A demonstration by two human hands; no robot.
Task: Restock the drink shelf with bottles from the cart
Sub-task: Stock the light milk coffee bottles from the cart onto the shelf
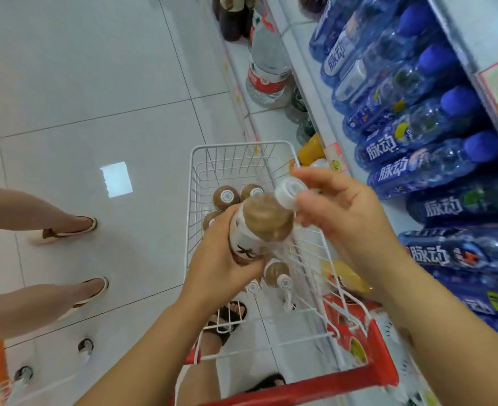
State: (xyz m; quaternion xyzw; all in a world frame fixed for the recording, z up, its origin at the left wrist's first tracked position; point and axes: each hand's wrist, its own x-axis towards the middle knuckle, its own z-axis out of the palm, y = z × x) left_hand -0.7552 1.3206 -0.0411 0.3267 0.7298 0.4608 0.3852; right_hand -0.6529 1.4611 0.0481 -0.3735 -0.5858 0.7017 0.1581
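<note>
I hold a brown milk-tea bottle (pixel 259 227) with a white cap over the white wire cart (pixel 200 153). My left hand (pixel 221 259) grips its lower body from the left. My right hand (pixel 338 212) pinches the white cap end. Several more brown bottles (pixel 226 197) with white caps stand in the cart below. To the right runs the drink shelf (pixel 315 92), its upper tier packed with blue bottles (pixel 411 159).
The cart's red handle (pixel 315 385) is close to me. Another person's legs in sandals (pixel 66 230) stand on the tiled floor at left. Large clear water bottles (pixel 266 68) and orange juice bottles (pixel 312 150) sit on the lowest shelf. My own sandalled feet show under the cart.
</note>
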